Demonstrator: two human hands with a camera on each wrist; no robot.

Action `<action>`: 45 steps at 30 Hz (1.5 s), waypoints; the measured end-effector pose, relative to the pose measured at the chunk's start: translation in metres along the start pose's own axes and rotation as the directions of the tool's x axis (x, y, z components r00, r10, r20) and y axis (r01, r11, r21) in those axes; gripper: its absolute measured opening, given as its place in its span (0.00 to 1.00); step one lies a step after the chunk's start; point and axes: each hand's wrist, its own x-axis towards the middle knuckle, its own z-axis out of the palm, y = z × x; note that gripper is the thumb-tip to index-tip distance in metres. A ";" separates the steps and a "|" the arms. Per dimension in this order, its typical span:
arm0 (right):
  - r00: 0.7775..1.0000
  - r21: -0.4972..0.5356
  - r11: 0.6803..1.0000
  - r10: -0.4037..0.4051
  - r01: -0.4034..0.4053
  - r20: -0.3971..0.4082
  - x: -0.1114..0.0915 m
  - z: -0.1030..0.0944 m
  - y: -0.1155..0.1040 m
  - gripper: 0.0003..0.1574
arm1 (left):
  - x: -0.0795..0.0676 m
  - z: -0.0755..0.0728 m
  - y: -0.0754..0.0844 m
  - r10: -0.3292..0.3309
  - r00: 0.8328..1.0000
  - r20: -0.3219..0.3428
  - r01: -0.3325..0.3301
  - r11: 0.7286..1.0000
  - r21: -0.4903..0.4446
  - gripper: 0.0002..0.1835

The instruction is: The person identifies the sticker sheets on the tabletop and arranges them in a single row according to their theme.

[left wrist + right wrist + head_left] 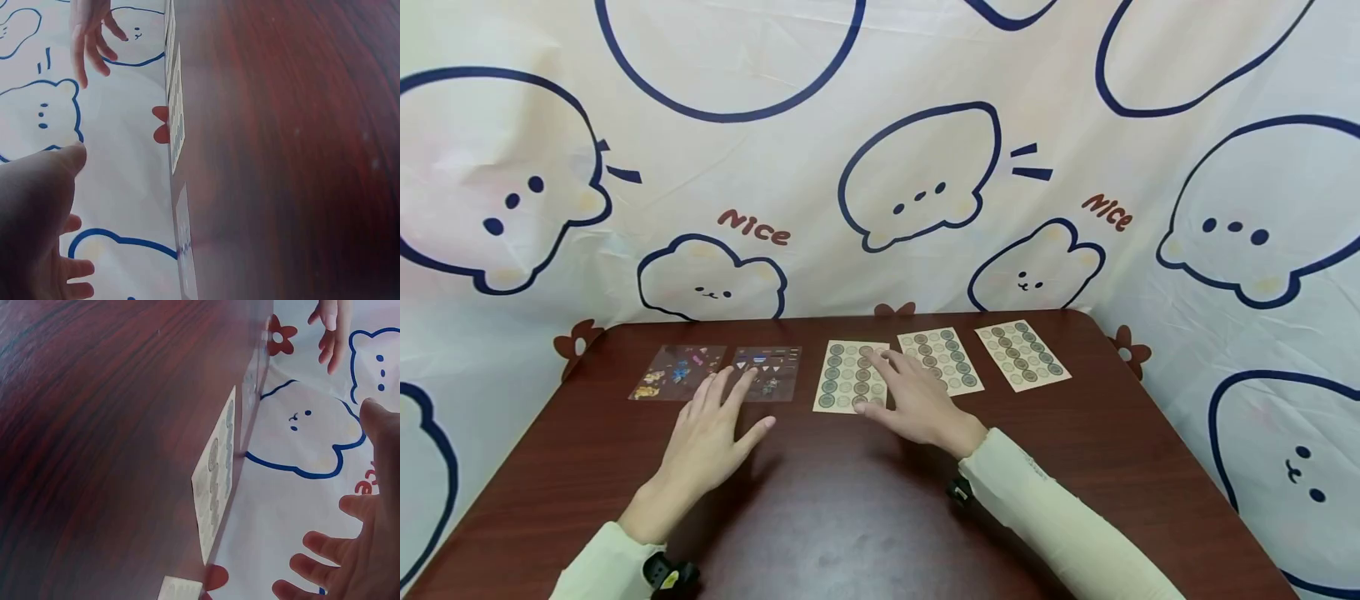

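My left hand [706,442] hovers above the table with fingers spread, holding nothing. Its fingertips are nearest to two transparent sheets: one with colourful small pictures [677,372] and one with small printed shapes [782,379]. My right hand [921,400], likewise spread, hangs over a cream sheet of round stickers [842,375]. It partly covers that sheet and a second cream sticker sheet [962,367]. Farther right lies a third cream sheet [1022,357]. In the right wrist view, my right hand [350,550] is raised off the table with its fingers apart.
The dark brown wooden table [865,525] has its far edge against a white cloth backdrop [917,275] with blue cartoon drawings. All the sheets lie in a row near that far edge. Each wrist wears a black device [666,575].
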 end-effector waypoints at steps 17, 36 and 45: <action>0.995 -0.017 1.000 -0.023 0.025 0.098 0.018 0.010 -0.009 0.47 | -0.001 -0.007 -0.023 -0.009 0.998 -0.055 0.008 1.000 -0.020 0.38; 0.982 0.000 0.998 -0.059 0.060 0.177 0.040 0.016 -0.026 0.47 | 0.000 -0.009 -0.049 -0.074 0.996 -0.048 0.072 0.996 -0.045 0.37; 0.978 0.018 0.998 -0.060 0.058 0.198 0.049 0.019 -0.035 0.44 | 0.001 -0.011 -0.067 -0.085 0.995 -0.048 0.084 0.996 -0.028 0.36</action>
